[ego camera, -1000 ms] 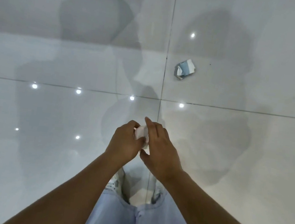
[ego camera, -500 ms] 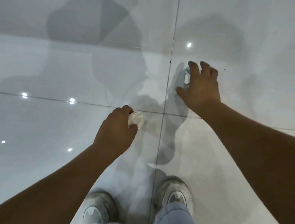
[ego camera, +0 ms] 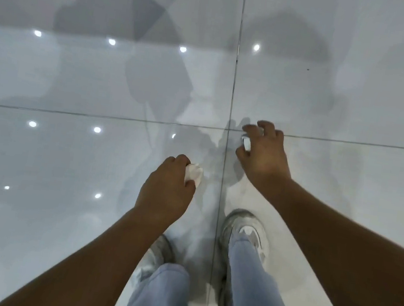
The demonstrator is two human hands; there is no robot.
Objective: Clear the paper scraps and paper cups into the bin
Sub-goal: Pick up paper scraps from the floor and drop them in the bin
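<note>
My left hand grips a crumpled white paper scrap, which pokes out past the knuckles. My right hand is curled round a crushed blue-and-white paper cup; only a small white edge of it shows between thumb and fingers. Both hands hang above the glossy tiled floor, the right one further forward. No bin is in view.
My two feet in pale sneakers and light blue jeans stand just below the hands. The floor reflects ceiling lights and shadows. Grout lines cross near the right hand.
My right hand left the scrap, reached forward to the crushed cup on the floor and closed round it, then drew back. The left hand kept the white scrap.
</note>
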